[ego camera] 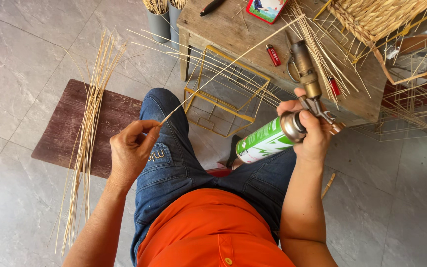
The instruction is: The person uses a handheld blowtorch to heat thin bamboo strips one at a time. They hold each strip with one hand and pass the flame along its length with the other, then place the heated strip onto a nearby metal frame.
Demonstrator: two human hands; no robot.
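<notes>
Left hand (pixel 132 148) pinching one thin reed (pixel 231 64) by its near end, long axis slanting up and away toward the wooden bench (pixel 233 34); right hand (pixel 310 131) wrapped tight around a gas torch (pixel 292 113), brass nozzle just beside the reed's far end.

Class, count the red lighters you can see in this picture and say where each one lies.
2. One lighter lies on the wooden table left of the torch nozzle; the second lighter lies right of the nozzle, partly under straws. More could be hidden under the straw.
</notes>
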